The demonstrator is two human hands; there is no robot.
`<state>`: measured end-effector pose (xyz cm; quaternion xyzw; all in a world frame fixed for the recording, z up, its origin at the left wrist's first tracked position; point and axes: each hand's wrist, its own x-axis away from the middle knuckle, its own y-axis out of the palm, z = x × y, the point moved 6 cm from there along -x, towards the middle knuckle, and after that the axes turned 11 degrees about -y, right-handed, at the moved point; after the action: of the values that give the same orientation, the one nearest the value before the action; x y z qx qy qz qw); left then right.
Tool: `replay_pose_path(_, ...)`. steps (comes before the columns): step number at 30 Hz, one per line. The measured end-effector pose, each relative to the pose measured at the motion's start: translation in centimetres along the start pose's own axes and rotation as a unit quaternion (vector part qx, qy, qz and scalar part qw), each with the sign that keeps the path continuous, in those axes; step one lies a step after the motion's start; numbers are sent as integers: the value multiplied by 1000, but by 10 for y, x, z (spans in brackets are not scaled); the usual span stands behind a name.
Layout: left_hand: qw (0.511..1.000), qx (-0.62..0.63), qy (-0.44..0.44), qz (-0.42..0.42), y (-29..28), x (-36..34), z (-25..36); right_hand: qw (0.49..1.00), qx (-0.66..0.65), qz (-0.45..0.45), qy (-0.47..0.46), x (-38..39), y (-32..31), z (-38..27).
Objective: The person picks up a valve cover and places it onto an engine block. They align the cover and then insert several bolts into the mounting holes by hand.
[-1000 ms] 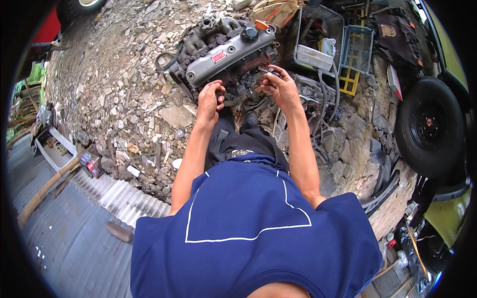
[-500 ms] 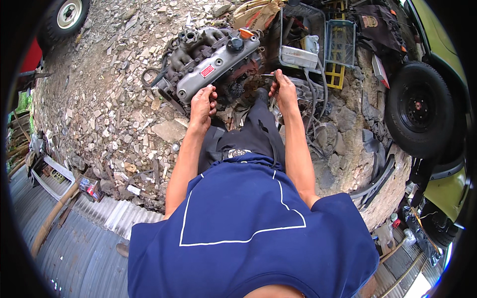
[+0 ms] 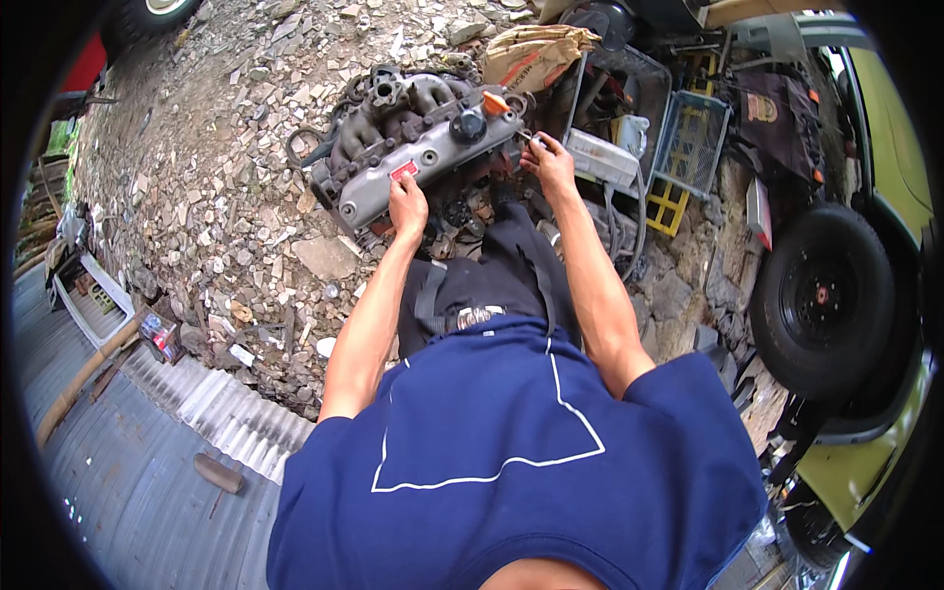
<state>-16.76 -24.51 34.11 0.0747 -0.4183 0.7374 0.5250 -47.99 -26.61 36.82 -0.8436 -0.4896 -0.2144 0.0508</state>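
Note:
An engine lies on the stony ground in front of me, its long silver valve cover facing up. The cover carries a black round cap, a red label and an orange piece at its far right end. My left hand is at the cover's near edge by the label, fingers curled together; what they hold, if anything, is hidden. By the cover's far right end, my right hand is closed around a thin metal tool, mostly hidden by the fingers.
Right of the engine stand a grey bin, a blue mesh basket and a yellow crate. A paper sack lies behind. A wheel and a green vehicle are at right; corrugated sheets at lower left.
My right hand has moved forward and left, bringing the thin tool to the engine's far right end. My left hand has come onto the valve cover's near edge. The view has shifted slightly.

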Motion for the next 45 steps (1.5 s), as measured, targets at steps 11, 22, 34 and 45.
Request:
replay_pose_path(11, 947, -141, 242, 155, 107, -80, 68, 963, 263, -62, -13, -102, -15, 47)
replay_pose_path(22, 947, -234, 178, 127, 143, -104, 73, 823, 492, -139, -248, -133, 2, 31)
replay_pose_path(34, 930, -282, 186, 146, 146, -108, 68, 788, 530, -148, -276, -131, 23, 25)
replay_pose_path(45, 930, -282, 185, 143, 146, -108, 73, 763, 554, -116, -313, -127, 26, 23)
